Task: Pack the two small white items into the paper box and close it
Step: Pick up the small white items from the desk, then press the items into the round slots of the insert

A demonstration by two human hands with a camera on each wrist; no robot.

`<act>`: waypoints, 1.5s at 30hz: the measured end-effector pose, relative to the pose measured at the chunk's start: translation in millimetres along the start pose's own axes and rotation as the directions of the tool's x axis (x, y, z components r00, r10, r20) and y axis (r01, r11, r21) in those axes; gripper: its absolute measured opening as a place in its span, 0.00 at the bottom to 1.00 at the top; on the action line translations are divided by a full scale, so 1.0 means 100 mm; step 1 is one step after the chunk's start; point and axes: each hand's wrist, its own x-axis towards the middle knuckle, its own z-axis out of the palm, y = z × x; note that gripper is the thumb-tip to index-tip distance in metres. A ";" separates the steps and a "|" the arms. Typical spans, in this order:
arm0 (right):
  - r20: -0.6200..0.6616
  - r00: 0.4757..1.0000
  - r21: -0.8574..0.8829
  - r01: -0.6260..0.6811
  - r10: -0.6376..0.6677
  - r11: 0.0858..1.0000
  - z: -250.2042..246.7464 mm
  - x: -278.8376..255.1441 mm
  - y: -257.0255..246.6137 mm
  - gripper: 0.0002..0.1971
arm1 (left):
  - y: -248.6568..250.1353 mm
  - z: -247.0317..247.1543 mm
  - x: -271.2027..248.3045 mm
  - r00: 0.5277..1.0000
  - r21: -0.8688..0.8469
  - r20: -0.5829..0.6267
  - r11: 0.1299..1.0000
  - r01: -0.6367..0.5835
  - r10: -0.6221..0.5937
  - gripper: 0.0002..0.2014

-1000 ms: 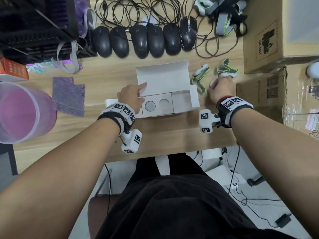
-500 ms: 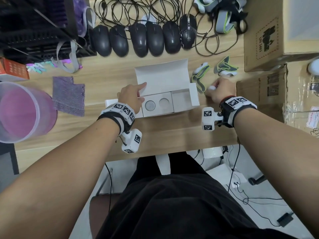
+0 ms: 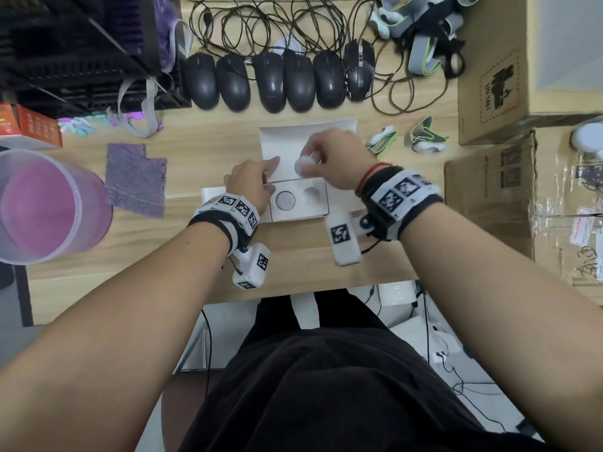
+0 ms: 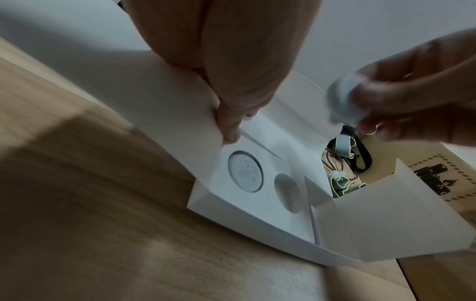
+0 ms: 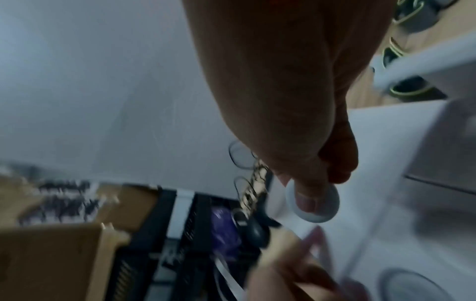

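Note:
The white paper box (image 3: 287,138) lies open on the desk with its lid folded back. Its insert has two round recesses. One small white round item (image 3: 285,200) sits in the left recess, also seen in the left wrist view as the seated item (image 4: 245,171). The right recess (image 3: 311,191) is empty. My right hand (image 3: 308,161) hovers over the box and pinches the second small white item (image 3: 302,164) between thumb and fingers; the right wrist view shows this held item (image 5: 319,205) under my thumb. My left hand (image 3: 270,177) pinches the box's left flap (image 4: 201,130).
A row of several black mice (image 3: 277,81) with tangled cables lies behind the box. Cardboard boxes (image 3: 522,70) stand at the right, grey-green straps (image 3: 424,138) beside them. A purple cloth (image 3: 135,179) and a translucent pink tub (image 3: 42,203) are at the left.
My right hand has come left from the desk beside the straps to above the box, carrying the small white item. The left hand has stayed on the box.

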 end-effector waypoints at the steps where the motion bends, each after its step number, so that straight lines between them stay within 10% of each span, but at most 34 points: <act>1: 0.037 0.999 -0.046 -0.026 0.028 0.999 0.16 0.01 0.01 0.07 | -0.02 -0.01 -0.01 1.000 -0.003 -0.003 1.000 -0.002 0.002 0.28; 25: 0.033 0.984 -0.066 -0.170 0.173 0.983 0.68 0.02 0.25 0.08 | -0.32 0.07 0.02 0.999 0.075 0.035 0.997 -0.007 0.005 0.30; 35: -0.189 0.963 0.420 -0.096 0.191 0.902 -0.06 -0.01 0.21 0.07 | -0.20 -0.03 0.05 0.997 0.250 -0.060 0.968 -0.027 0.043 0.22; 39: -0.351 0.854 0.226 -0.321 0.384 0.920 -0.23 0.13 0.74 0.11 | -0.14 -0.03 0.09 0.992 0.270 -0.125 0.962 0.029 0.006 0.19; 45: -0.191 0.847 0.021 -0.501 0.496 0.865 -0.06 0.24 1.11 0.21 | -0.10 -0.03 0.05 0.998 0.229 -0.067 0.973 0.012 0.004 0.16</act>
